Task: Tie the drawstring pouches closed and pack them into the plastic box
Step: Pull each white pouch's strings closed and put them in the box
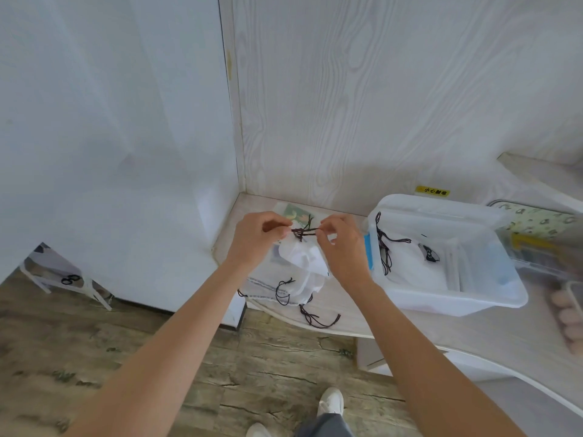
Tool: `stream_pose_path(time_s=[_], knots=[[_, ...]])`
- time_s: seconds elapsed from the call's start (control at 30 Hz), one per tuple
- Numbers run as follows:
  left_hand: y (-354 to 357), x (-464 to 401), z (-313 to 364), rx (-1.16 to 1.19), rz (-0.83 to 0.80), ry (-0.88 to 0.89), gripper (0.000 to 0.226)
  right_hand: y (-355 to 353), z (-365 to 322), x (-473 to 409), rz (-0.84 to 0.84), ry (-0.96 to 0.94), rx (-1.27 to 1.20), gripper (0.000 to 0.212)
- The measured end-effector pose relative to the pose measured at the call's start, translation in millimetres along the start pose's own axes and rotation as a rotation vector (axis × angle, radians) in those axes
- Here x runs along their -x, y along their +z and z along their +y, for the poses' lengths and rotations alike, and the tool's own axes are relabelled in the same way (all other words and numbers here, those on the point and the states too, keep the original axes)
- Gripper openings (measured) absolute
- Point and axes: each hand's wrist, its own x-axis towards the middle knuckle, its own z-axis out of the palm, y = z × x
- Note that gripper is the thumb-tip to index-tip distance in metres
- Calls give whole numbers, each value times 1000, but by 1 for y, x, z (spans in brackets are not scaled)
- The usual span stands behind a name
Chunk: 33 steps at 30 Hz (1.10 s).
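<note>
A white drawstring pouch (302, 255) hangs above the counter with its neck gathered. Its dark cord (303, 232) is stretched level between my hands. My left hand (257, 236) pinches the cord's left end and my right hand (342, 244) pinches the right end. Below them a loose pile of white pouches (293, 287) with dark cords lies on the counter near its front edge. The clear plastic box (448, 298) stands to the right, open, with white pouches (410, 263) inside and a cord draped over its left rim.
The counter (347, 307) sits in a corner between a white wall on the left and a wood-grain wall behind. A patterned container (536, 238) and a tray of pink round items (571, 316) stand right of the box. Wood-look floor and my shoes show below.
</note>
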Motion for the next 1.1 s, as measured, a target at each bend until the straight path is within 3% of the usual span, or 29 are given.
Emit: stream_pose_path(time_s=[0.13, 0.4, 0.5, 0.63, 0.7, 0.77, 0.97, 1.1], knots=[[-7, 5, -6, -146, 98, 52, 12, -8, 7, 4, 61, 168, -63, 7], [-4, 4, -18, -276, 140, 77, 14, -12, 15, 8, 99, 281, -197, 11], [0, 4, -16, -392, 50, 131, 22, -12, 13, 5, 31, 300, -441, 14], [14, -1, -6, -823, -146, 317, 69, -16, 4, 0, -79, 273, -532, 17], [22, -10, 2, -975, -245, 368, 64, -18, 1, -4, -93, 259, -557, 13], [28, -19, 9, -1041, -283, 374, 46, -21, 1, -7, -74, 250, -579, 10], [34, -26, 47, -878, -31, 374, 32, -39, 9, -11, -23, 286, -461, 24], [45, -31, 91, -451, 18, 221, 24, -58, 14, -21, -92, 395, -561, 28]])
